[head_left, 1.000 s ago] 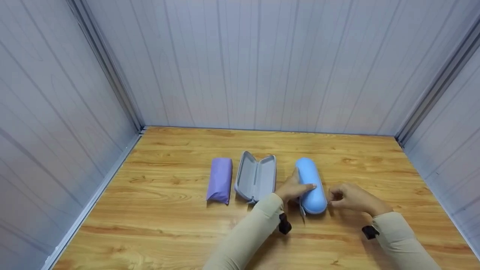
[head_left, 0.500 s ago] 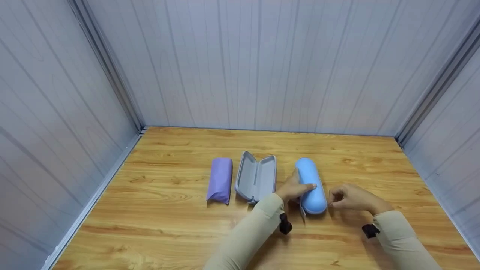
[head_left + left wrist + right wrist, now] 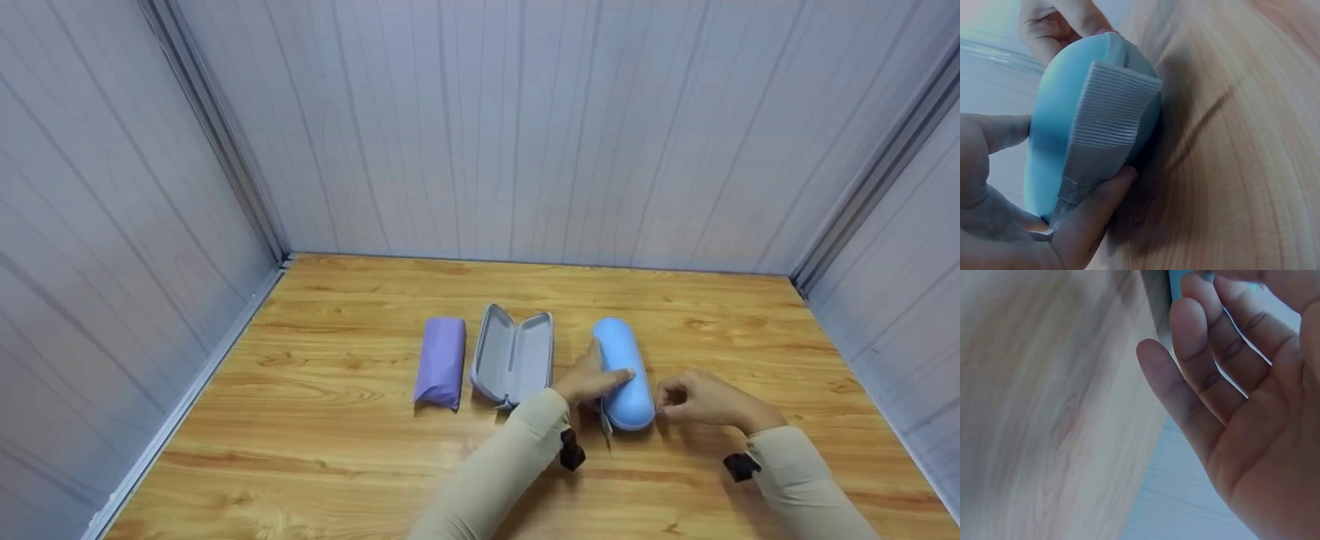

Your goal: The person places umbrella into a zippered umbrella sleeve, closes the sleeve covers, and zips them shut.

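Observation:
A light blue eyeglass case [image 3: 628, 401] lies lengthwise on the wooden table, its lid down. My left hand [image 3: 589, 380] grips it from the left side, thumb over the top; in the left wrist view fingers also reach underneath. A grey ribbed fabric piece [image 3: 1109, 107] hangs along the case's side in that view. At the near right end of the case is my right hand [image 3: 701, 397], thumb and index finger pinched together. Between those fingertips a small grey zipper pull [image 3: 1208, 276] barely shows. The other right fingers are loosely bent.
Left of the blue case, a grey-lined eyeglass case [image 3: 531, 358] lies unfolded, close to the left forearm. Farther left is a purple soft pouch-like case [image 3: 441, 360]. Pale panel walls [image 3: 480, 135] stand at the back and both sides of the table [image 3: 337, 450].

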The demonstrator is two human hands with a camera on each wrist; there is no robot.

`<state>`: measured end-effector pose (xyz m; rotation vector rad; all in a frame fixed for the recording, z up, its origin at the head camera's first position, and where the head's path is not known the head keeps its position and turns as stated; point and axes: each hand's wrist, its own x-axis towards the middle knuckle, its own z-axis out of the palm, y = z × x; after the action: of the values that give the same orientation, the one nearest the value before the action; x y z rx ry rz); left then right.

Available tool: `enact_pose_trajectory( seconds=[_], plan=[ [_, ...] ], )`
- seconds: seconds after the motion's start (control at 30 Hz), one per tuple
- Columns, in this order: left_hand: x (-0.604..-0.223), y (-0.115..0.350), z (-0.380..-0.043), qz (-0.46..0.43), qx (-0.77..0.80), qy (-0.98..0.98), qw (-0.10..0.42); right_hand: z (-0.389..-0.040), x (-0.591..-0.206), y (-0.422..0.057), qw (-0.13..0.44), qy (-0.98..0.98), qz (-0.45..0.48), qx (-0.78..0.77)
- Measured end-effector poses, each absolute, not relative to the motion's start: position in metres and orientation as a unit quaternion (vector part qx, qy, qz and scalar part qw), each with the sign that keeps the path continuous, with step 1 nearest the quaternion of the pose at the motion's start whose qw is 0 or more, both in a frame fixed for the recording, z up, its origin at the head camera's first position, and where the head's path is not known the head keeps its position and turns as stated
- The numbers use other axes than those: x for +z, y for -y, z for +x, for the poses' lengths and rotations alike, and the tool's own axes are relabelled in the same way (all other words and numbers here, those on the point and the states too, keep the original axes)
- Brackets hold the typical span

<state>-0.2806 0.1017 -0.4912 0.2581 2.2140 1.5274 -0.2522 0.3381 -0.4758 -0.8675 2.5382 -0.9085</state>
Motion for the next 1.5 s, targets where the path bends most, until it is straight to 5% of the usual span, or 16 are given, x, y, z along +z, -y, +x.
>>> enact_pose_trajectory(
  seconds=[0.47,1.5],
  plan=[
    [-0.492,-0.102,-0.279,0.160,0.476,-0.846,0.179,-0.247,-0.477,-0.337,0.139,-0.884,-0.305,-0.325],
    [-0.494,-0.105,-0.280,0.158,0.473,-0.852,0.158,-0.232,-0.474,-0.325,0.175,-0.878,-0.295,-0.333]
  ],
)
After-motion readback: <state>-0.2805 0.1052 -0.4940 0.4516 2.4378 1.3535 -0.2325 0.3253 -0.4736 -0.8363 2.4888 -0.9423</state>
